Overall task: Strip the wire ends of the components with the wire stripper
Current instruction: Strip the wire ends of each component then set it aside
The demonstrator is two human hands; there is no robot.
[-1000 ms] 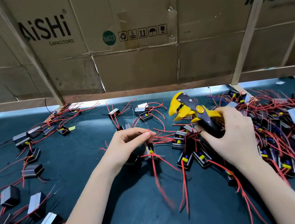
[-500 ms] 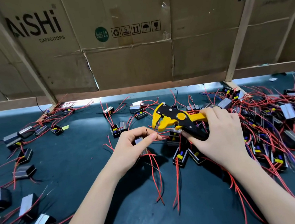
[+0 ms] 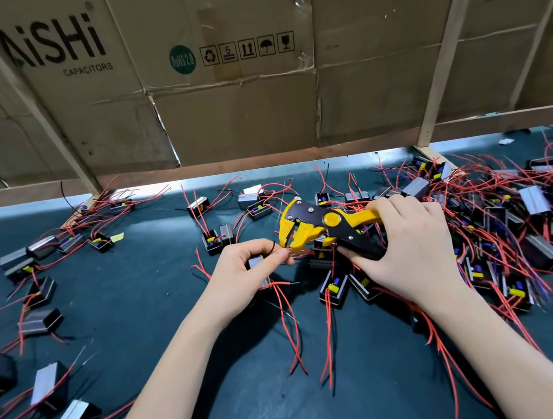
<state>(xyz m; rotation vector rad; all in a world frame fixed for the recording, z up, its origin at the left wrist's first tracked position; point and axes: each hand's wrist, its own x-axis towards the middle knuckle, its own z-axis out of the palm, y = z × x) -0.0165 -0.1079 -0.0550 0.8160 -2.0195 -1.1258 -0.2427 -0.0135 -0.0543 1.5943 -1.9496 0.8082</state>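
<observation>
My right hand (image 3: 410, 249) grips the handles of a yellow and black wire stripper (image 3: 318, 227), whose jaws point left. My left hand (image 3: 244, 275) holds a small black component with a silver side (image 3: 258, 271) and pinches its red wire (image 3: 286, 251) between thumb and forefinger. The wire's end sits at the stripper's jaws. More red wires (image 3: 291, 324) hang from the held component down onto the dark green mat (image 3: 148, 310).
A dense pile of components with red wires (image 3: 496, 218) lies on the right. Loose components (image 3: 46, 380) are scattered on the left and some (image 3: 216, 240) at the middle back. A cardboard wall (image 3: 239, 103) on wooden struts closes the far side.
The stripper came down and leftward, and its jaws now meet the wire end in my left hand. My left hand stayed in place with the component.
</observation>
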